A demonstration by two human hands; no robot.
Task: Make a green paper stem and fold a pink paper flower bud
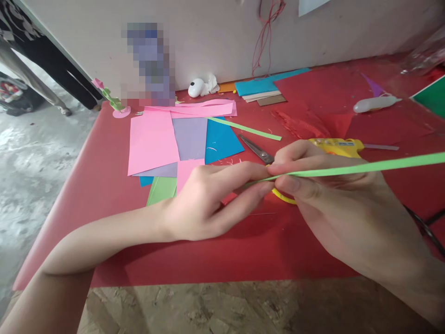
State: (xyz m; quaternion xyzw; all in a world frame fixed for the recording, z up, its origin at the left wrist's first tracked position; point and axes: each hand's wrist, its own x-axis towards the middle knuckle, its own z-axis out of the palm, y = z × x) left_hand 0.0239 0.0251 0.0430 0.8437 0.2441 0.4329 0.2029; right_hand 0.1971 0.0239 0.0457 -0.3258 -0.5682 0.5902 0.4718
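A narrow light-green paper strip [351, 170] is pinched between both hands and runs out past the right edge of the view. My left hand [215, 197] grips its near end between thumb and index finger. Close against those fingertips, my right hand [333, 195] pinches the strip in the same way. Just behind the hands lie scissors [259, 150] with yellow handles, partly hidden by my fingers. A yellow glue gun [337, 147] rests behind my right hand. Another green strip [246, 128] lies flat on the table farther back.
On the red table [114, 260], pink paper [153, 144], purple paper [191, 137] and blue paper [222, 144] overlap left of centre. A small paper flower [113, 99] stands at the back left. Red cord [266, 37] hangs by the wall. A person's legs [59, 60] show at upper left.
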